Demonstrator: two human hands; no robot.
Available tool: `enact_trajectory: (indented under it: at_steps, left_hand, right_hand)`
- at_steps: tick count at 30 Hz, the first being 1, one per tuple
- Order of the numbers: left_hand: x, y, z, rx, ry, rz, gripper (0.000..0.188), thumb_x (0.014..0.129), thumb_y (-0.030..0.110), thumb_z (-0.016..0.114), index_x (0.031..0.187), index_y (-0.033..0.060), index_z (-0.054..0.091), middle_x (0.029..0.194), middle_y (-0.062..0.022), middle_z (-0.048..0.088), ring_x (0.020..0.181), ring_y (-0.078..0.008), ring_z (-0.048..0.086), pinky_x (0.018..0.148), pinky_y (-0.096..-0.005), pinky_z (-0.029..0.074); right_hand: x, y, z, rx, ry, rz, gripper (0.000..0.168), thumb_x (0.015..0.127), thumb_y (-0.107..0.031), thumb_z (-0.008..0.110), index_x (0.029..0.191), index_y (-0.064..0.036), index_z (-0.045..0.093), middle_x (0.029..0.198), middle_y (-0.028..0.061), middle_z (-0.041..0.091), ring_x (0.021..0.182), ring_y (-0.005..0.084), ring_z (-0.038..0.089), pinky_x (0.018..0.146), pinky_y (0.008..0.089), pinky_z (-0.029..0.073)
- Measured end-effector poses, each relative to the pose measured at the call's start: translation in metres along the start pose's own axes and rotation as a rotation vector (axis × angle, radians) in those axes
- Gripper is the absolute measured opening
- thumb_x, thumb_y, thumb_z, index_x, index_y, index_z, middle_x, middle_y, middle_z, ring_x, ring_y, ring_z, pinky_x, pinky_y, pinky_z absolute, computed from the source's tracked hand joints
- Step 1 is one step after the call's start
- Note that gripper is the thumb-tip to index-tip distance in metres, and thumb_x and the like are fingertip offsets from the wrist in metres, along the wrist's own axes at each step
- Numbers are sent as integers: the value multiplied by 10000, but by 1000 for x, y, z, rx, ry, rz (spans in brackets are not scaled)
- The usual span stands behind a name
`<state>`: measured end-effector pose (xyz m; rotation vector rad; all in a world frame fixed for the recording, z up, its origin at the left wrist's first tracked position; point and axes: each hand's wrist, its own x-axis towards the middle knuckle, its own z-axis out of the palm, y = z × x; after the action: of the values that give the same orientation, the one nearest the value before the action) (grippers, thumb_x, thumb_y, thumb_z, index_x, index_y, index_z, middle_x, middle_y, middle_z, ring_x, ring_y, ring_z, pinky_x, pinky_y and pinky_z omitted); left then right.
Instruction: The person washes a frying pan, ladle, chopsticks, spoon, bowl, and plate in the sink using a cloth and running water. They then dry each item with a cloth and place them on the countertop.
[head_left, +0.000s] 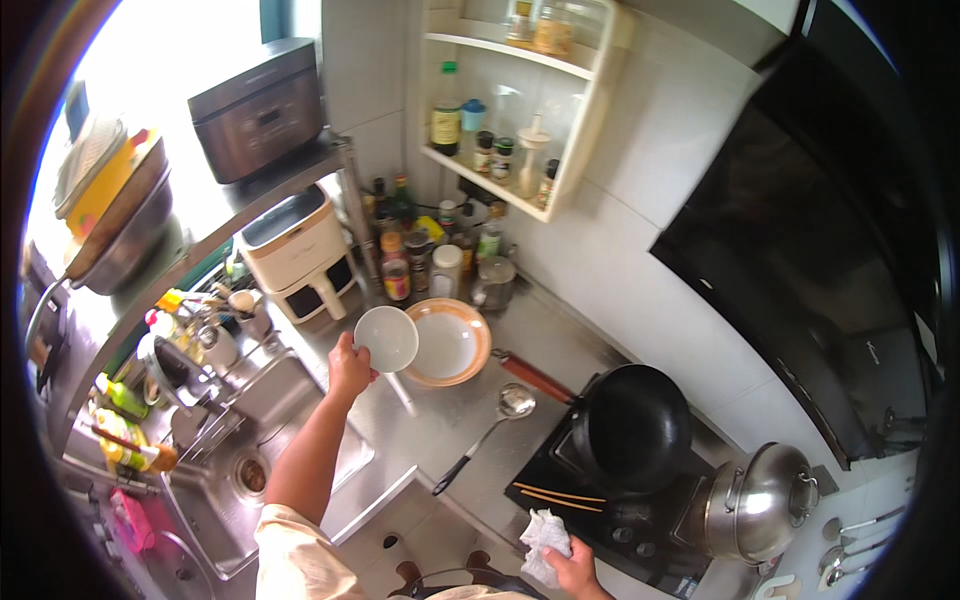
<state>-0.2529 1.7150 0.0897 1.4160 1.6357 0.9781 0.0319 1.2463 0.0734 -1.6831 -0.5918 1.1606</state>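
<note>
My left hand (351, 367) grips the rim of a small white bowl (386, 339), held up beside a larger white bowl with an orange rim (448, 341) on the steel counter. My right hand (574, 566) holds a crumpled white cloth (546, 546) in front of the black stove (585, 517). A steel ladle (516, 402) with a black handle lies on the counter. The black wok (636, 427) sits on the stove, its wooden handle (536, 376) pointing toward the orange-rimmed bowl. Two wooden chopsticks (559, 495) lie on the stove's near edge.
To the left are a steel sink (202, 525) and a white air fryer (296, 255). Several bottles and a white-lidded jar (446, 271) stand in the back corner under a spice shelf (517, 52). A lidded steel pot (757, 502) is at right, below a black range hood (787, 247).
</note>
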Motion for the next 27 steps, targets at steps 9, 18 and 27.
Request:
enact_trajectory:
  at_steps: [9, 18, 27]
  left_hand:
    - [-57, -21, -220, 512, 399, 609, 180, 953, 84, 577, 1130, 68, 555, 809, -227, 695, 733, -450, 679, 663, -553, 530]
    - [-117, -74, -306, 565, 509, 510, 125, 930, 71, 576, 1054, 60, 570, 820, -204, 694, 715, -408, 691, 649, -501, 545]
    - [-248, -140, -242, -385, 63, -335, 119, 907, 25, 565, 1015, -20, 591, 697, -154, 692, 526, -242, 708, 449, -381, 576]
  right_hand:
    - [17, -18, 88, -65, -223, -126, 262, 891, -145, 740, 1092, 21, 711, 970, 51, 740, 868, 109, 659, 795, 313, 544]
    - [0, -18, 169, -106, -377, -186, 245, 898, -128, 740, 1100, 8, 717, 985, 50, 743, 872, 124, 668, 811, 320, 550]
    - [0, -48, 274, -177, -409, -211, 450, 844, -327, 866, 1125, -10, 715, 1005, 63, 750, 880, 148, 680, 833, 335, 553]
